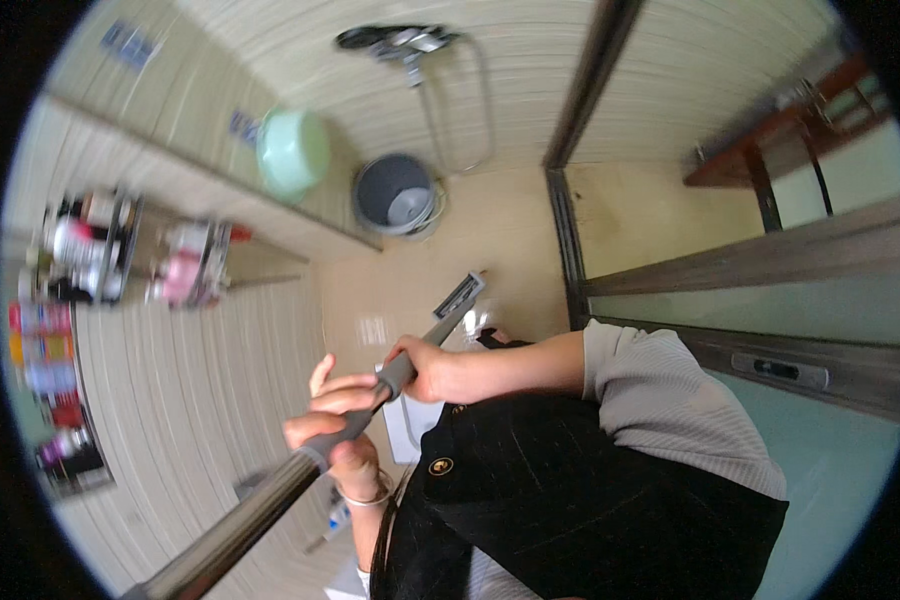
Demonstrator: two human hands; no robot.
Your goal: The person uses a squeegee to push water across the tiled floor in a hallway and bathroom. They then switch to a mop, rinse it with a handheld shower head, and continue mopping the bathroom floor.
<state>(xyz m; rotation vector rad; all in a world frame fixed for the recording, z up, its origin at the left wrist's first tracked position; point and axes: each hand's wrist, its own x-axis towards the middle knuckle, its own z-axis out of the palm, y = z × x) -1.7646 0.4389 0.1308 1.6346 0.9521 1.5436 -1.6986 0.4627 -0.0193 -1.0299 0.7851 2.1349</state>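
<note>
A long-handled floor mop or squeegee slants across the view, its shiny metal pole (240,517) running off at the lower left. My left hand (349,427), with a bracelet at the wrist, is wrapped around the pole's grey sleeve, some fingers lifted off it. Further down the handle, my right hand (424,367) grips the grey collar. The narrow grey head (459,295) is at or just above the tan tiled floor (352,292); contact is hard to tell. Beneath my hands, a white fixture (401,431) is partly hidden by my black apron (570,487).
A grey bucket (375,187) stands by the far wall beside a mint-green basin (294,154). A hand shower (397,37) with its hose hangs above. Wall racks (109,255) hold bottles at left. A dark door track (566,232) and sliding door frame (720,262) bound the right.
</note>
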